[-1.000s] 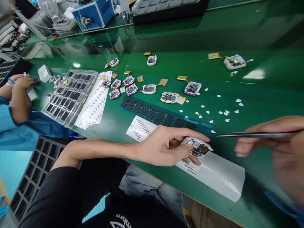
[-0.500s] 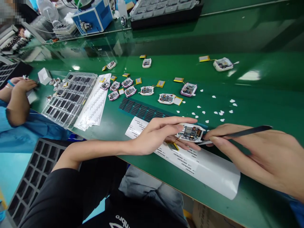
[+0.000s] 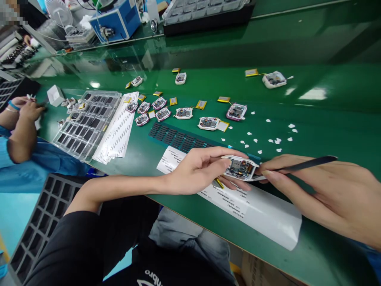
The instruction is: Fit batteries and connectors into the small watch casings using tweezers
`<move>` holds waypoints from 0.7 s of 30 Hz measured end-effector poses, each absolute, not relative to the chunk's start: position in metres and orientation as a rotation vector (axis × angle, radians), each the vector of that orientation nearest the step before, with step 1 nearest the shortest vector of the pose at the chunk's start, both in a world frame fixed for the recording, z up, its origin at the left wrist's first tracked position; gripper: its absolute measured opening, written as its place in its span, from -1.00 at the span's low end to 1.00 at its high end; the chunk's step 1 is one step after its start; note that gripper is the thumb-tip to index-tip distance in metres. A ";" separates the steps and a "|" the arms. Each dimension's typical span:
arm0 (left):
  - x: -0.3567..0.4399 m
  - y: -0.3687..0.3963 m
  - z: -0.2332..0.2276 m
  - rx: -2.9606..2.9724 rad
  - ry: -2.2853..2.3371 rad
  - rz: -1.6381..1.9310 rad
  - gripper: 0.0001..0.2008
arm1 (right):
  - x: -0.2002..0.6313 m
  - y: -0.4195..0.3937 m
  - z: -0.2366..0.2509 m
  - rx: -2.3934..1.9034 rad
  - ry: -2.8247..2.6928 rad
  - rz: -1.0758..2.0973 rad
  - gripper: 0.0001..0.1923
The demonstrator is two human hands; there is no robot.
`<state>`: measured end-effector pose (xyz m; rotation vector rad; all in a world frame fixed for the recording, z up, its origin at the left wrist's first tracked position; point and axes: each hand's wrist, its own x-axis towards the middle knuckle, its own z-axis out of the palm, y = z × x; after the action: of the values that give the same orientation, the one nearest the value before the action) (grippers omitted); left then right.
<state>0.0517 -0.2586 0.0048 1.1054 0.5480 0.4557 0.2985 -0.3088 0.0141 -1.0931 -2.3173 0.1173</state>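
Note:
My left hand [image 3: 202, 169] is closed round a white-framed watch housing [image 3: 240, 168], its open side with the circuit board facing up. A yellow-edged battery [image 3: 218, 183] hangs beneath it by my fingers. At the housing's right end, my right hand [image 3: 315, 190] pinches a pair of tweezers [image 3: 309, 163]; the dark rear end sticks out past the knuckles and the pale tip touches or nearly touches the housing's edge. Under both hands lies a white printed label sheet [image 3: 268, 216]. Beyond the left hand is a strip of dark pads [image 3: 175, 135].
Several open housings [image 3: 208, 123] with batteries lie beyond my hands, some further back [image 3: 274, 79]. White stickers [image 3: 278, 141] are scattered at right. A clear tray [image 3: 86, 123] and label sheets [image 3: 116, 131] lie left, near a co-worker's hands [image 3: 29, 107]. A blue box [image 3: 116, 22] stands behind.
The housing in my left hand has shifted slightly right and tilted, hiding more of its battery. The housings at the back have slid a little left; the nearer ones have stayed put.

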 end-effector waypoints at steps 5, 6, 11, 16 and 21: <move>0.052 -0.258 0.002 1.098 0.560 0.484 -0.71 | 0.299 -0.310 0.014 -1.088 -2.331 0.073 -0.76; 0.052 -0.258 0.001 1.091 0.553 0.483 -0.72 | 0.299 -0.310 0.014 -1.092 -2.327 0.074 -0.75; 0.052 -0.258 -0.001 1.061 0.514 0.473 -0.75 | 0.299 -0.310 0.015 -1.107 -2.312 0.127 -0.77; 0.051 -0.257 0.001 1.061 0.490 0.496 -0.78 | 0.301 -0.309 0.013 -1.084 -2.328 0.141 -0.76; 0.050 -0.255 0.006 1.029 0.537 0.485 -0.77 | 0.302 -0.310 0.014 -1.069 -2.316 0.122 -0.75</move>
<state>0.0501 -0.2548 0.0058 1.0289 0.5374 0.4854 0.3025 -0.3101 0.0144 -1.0690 -2.3161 0.1220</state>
